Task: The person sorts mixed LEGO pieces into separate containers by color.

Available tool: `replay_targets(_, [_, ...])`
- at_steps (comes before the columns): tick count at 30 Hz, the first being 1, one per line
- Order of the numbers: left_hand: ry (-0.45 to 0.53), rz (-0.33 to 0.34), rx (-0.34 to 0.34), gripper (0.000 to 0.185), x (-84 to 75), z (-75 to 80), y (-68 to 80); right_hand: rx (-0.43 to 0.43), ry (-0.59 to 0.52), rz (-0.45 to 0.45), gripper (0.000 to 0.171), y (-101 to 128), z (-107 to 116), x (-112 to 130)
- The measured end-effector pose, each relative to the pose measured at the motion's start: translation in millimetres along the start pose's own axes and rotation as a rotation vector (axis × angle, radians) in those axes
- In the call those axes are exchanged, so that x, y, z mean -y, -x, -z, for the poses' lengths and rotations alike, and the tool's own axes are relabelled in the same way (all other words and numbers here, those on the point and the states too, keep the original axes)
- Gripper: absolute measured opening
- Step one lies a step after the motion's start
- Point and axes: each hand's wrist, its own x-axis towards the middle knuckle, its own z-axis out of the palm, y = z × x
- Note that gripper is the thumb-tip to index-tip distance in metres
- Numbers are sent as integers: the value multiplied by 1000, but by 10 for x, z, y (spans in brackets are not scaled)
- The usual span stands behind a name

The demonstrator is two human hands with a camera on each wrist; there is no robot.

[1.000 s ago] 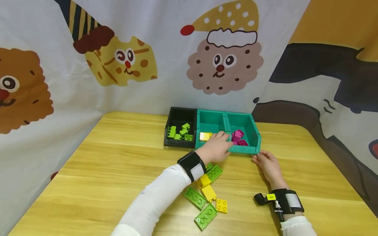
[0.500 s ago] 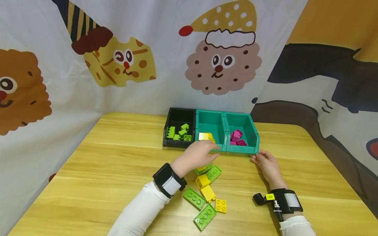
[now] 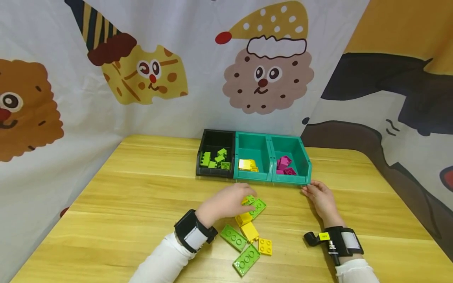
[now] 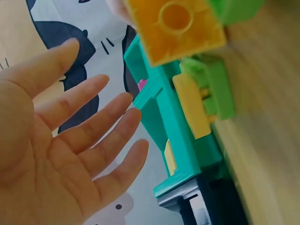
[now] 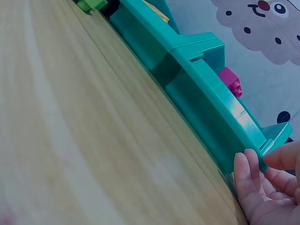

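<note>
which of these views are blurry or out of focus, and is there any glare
Head view: sharp and evenly lit, with soft sheen on the table and wide-angle bowing. Left wrist view: the yellow brick is too close and soft, the left hand clearer. Right wrist view: the near tabletop smears into blur; the teal bin is sharper, with mild glare on its rim.

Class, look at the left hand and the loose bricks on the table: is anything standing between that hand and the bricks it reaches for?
Nothing visible does. The left hand is already over the near edge of the loose bricks, fingers relaxed and holding nothing.
</note>
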Motion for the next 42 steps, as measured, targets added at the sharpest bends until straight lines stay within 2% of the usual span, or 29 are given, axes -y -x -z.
replay_targets(12, [-11, 50, 155, 55, -93, -33, 91, 9, -35, 11, 24, -4, 6, -5])
replay_targets(17, [-37, 43, 195, 57, -99, -82, 91, 11, -49, 20, 22, -8, 12, -1])
replay_targets(23, [-64, 26, 205, 49, -96, -129, 92, 11, -20, 13, 23, -8, 7, -1])
replay_targets(29, [-80, 14, 201, 38, -99, -149, 81, 10, -43, 17, 20, -4, 10, -16])
replay_targets(42, [-91, -13, 182, 35, -111, -131, 85, 0, -42, 7, 24, -7, 8, -31])
